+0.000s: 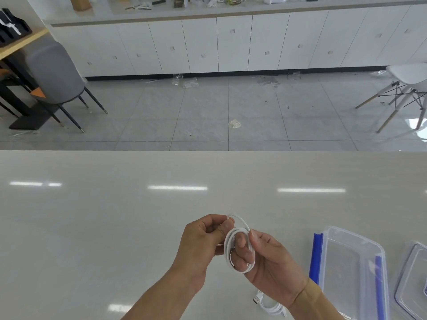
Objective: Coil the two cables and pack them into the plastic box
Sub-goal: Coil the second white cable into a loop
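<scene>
Above the white table I hold a white cable [240, 241] wound into a small coil of several loops. My right hand [270, 259] grips the coil with fingers through the loops. My left hand [203, 239] pinches the cable's end at the top of the coil. A second white cable [270, 306] with a USB plug lies bundled on the table below my right wrist. The clear plastic box [351, 273] with blue clips stands open and empty on the table to the right.
The box's clear lid [411, 285] lies at the far right edge. The table [115, 215] ends ahead at a tiled floor with a grey chair [57, 72] left, a white chair [406, 86] right and white cabinets behind.
</scene>
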Demonstrator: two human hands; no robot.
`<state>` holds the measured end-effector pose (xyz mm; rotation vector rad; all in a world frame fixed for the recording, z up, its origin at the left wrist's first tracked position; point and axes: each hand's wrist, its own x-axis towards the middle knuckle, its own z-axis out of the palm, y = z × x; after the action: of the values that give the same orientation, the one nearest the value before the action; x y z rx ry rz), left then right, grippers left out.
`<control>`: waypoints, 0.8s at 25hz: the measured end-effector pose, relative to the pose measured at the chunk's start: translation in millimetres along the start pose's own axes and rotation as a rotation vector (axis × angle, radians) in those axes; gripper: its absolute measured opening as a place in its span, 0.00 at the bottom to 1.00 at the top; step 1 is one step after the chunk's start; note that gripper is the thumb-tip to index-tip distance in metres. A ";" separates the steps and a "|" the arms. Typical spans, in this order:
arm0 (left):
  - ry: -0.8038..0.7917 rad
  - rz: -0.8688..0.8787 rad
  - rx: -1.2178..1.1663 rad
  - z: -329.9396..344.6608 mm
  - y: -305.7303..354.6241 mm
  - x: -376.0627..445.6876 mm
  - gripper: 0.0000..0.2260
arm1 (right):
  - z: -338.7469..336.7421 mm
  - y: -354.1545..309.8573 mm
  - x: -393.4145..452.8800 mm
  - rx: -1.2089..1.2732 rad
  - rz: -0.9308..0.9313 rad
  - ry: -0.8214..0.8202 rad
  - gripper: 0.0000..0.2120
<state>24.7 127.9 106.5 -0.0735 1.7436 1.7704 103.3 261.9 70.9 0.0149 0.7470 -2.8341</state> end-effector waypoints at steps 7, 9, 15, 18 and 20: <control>-0.168 -0.050 0.181 -18.9 10.2 14.7 0.05 | -9.5 2.1 -4.9 0.033 0.014 0.031 0.11; -0.250 -0.113 0.111 -24.2 13.0 18.8 0.05 | -10.2 1.5 -5.0 0.051 0.029 0.045 0.12; -0.296 -0.229 -0.145 -21.4 -1.2 24.4 0.09 | -10.4 -6.4 -0.4 0.070 0.043 0.065 0.13; -0.363 -0.246 -0.163 -22.3 -4.2 21.3 0.04 | -14.3 -10.4 0.1 0.032 0.032 0.071 0.12; -0.377 -0.220 -0.040 -22.3 -1.3 19.0 0.08 | -17.4 -12.7 0.1 -0.017 0.023 0.096 0.13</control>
<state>1.6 114.9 93.9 0.0475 1.3754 1.5435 99.9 281.2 61.8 0.1569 0.7856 -2.8221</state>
